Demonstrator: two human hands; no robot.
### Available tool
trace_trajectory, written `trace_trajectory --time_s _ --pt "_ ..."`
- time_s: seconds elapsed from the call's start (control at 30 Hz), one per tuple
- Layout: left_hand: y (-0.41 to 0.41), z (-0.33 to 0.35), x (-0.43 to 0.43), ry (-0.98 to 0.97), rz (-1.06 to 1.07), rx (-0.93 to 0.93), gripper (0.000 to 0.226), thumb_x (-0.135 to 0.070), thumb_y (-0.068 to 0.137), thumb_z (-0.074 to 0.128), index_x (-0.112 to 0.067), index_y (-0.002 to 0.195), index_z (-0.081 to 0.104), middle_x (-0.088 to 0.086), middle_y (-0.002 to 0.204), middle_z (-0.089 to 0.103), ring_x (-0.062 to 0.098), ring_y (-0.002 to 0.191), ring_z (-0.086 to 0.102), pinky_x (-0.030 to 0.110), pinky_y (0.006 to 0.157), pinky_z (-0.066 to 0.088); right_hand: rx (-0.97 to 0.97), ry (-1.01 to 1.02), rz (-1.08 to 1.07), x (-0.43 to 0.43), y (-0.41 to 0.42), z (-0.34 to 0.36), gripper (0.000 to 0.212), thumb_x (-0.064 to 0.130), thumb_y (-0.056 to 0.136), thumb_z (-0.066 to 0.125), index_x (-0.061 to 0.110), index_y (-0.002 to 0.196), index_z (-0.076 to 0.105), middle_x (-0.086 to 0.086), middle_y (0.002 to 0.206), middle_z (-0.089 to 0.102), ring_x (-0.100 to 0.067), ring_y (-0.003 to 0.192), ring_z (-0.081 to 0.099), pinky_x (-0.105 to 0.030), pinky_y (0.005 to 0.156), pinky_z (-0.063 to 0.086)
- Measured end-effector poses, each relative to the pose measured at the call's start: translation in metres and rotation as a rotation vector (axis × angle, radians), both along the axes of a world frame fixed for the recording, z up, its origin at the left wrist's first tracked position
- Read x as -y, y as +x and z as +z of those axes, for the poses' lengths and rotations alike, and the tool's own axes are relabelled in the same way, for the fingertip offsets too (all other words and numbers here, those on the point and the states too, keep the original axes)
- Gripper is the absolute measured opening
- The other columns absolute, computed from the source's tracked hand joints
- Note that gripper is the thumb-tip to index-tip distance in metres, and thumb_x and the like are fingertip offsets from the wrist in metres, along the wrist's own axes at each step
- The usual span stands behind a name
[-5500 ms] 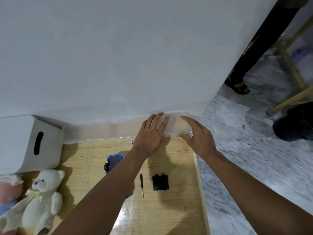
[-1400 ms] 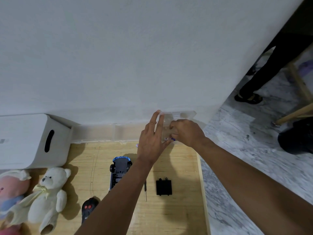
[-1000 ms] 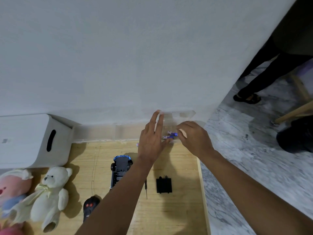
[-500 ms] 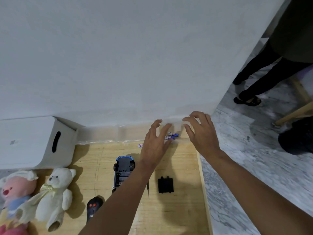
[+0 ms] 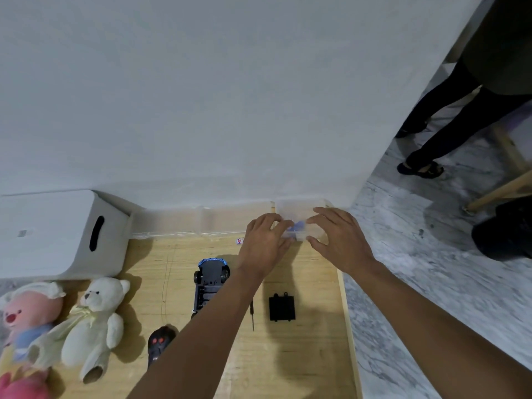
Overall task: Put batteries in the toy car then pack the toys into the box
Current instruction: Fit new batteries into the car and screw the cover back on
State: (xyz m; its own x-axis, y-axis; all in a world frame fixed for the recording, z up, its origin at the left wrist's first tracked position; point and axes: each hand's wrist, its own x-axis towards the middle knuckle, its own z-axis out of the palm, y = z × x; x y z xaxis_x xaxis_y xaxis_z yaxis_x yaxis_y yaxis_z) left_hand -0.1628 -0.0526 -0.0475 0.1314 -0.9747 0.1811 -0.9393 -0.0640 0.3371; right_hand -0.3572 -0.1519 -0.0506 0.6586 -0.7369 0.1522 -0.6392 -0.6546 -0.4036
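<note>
A small clear plastic case stands against the wall at the table's back right, with blue batteries showing inside. My left hand grips its left side with curled fingers. My right hand grips its right side, fingers over the top and thumb at the front. One loose battery lies just left of my left hand. The blue toy car lies upside down with its battery bay uncovered. Its black cover and a thin screwdriver lie to its right. The white box stands at the back left.
A white teddy bear and a pink plush lie at the front left, with a black remote beside them. A long clear tray lines the wall. The table's right edge drops to marble floor, where a person's legs stand.
My right hand put batteries into the clear case and drew back. Both hands spread open, then closed in again onto the case's sides.
</note>
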Motion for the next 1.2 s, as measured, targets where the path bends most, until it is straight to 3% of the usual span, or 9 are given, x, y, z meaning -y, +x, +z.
trace_trajectory --time_s 0.27,0.47,0.57,0.7,0.77,0.9,0.97,1.1,1.2 --pt "-0.010 0.004 0.010 0.025 0.044 0.031 0.036 -0.026 0.070 0.089 -0.018 0.101 0.073 0.005 0.094 0.065 0.030 0.084 0.066 0.042 0.079 0.054 0.023 0.010 -0.051 -0.001 0.007 -0.004 0.031 0.033 0.080 0.081 0.026 0.108 0.069 0.003 0.130 0.064 -0.023 0.125 0.055 -0.037 0.104 0.039" --pt "-0.018 0.005 0.014 0.084 0.089 0.030 0.034 -0.021 0.065 0.089 -0.014 0.093 0.072 0.007 0.089 0.063 0.033 0.083 0.063 0.040 0.072 0.053 -0.010 -0.069 -0.063 -0.005 0.011 -0.003 0.030 0.031 0.078 0.082 0.022 0.104 0.070 0.000 0.124 0.066 -0.026 0.117 0.058 -0.039 0.098 0.044" --pt "-0.016 0.020 0.017 0.147 0.081 -0.031 0.031 -0.020 0.077 0.084 -0.012 0.105 0.073 0.010 0.099 0.065 0.034 0.093 0.063 0.041 0.079 0.052 -0.064 -0.065 -0.068 -0.007 0.015 0.003 0.033 0.027 0.076 0.084 0.021 0.105 0.070 -0.001 0.122 0.067 -0.028 0.114 0.060 -0.043 0.097 0.045" --pt "0.005 0.052 -0.007 0.308 0.020 -0.207 0.048 -0.031 0.091 0.070 -0.021 0.136 0.057 0.005 0.122 0.064 0.025 0.107 0.063 0.037 0.090 0.051 -0.096 -0.057 -0.086 -0.017 0.023 0.021 0.030 0.022 0.078 0.079 0.019 0.106 0.069 -0.005 0.126 0.062 -0.030 0.117 0.057 -0.048 0.100 0.044" --pt "0.028 0.063 -0.037 0.251 0.045 -0.307 0.045 -0.030 0.091 0.070 -0.025 0.134 0.057 0.001 0.121 0.064 0.019 0.105 0.064 0.033 0.087 0.051 -0.029 -0.076 -0.039 -0.032 0.028 0.028 0.027 0.019 0.081 0.074 0.019 0.108 0.069 -0.004 0.122 0.062 -0.029 0.111 0.058 -0.043 0.093 0.048" --pt "0.083 0.065 -0.105 0.156 0.140 -0.301 0.036 -0.027 0.089 0.073 -0.025 0.123 0.062 -0.003 0.113 0.064 0.015 0.103 0.062 0.038 0.087 0.054 -0.027 0.089 0.160 -0.072 0.045 0.033 0.024 0.020 0.090 0.066 0.022 0.114 0.065 0.002 0.114 0.066 -0.023 0.108 0.062 -0.038 0.082 0.054" --pt "0.103 0.059 -0.135 0.220 0.186 -0.356 0.044 -0.028 0.085 0.077 -0.027 0.126 0.060 -0.003 0.117 0.059 0.013 0.103 0.059 0.038 0.093 0.052 -0.085 0.141 0.205 -0.087 0.063 0.032 0.028 0.019 0.091 0.064 0.022 0.119 0.064 0.002 0.114 0.066 -0.024 0.105 0.063 -0.039 0.078 0.055" --pt "0.119 0.044 -0.177 0.472 0.234 -0.595 0.091 -0.047 0.070 0.086 -0.042 0.147 0.039 0.002 0.142 0.037 0.019 0.125 0.048 0.039 0.111 0.044 -0.249 0.172 0.259 -0.101 0.107 0.026 0.041 0.012 0.094 0.057 0.019 0.135 0.056 -0.004 0.129 0.057 -0.029 0.117 0.055 -0.043 0.085 0.052" --pt "0.116 0.030 -0.189 0.586 0.189 -0.762 0.113 -0.037 0.066 0.093 -0.041 0.156 0.024 -0.001 0.145 0.036 0.024 0.133 0.048 0.045 0.113 0.045 -0.349 0.161 0.211 -0.104 0.131 0.012 0.048 0.004 0.094 0.053 0.018 0.140 0.052 -0.006 0.135 0.053 -0.031 0.120 0.052 -0.044 0.089 0.051"
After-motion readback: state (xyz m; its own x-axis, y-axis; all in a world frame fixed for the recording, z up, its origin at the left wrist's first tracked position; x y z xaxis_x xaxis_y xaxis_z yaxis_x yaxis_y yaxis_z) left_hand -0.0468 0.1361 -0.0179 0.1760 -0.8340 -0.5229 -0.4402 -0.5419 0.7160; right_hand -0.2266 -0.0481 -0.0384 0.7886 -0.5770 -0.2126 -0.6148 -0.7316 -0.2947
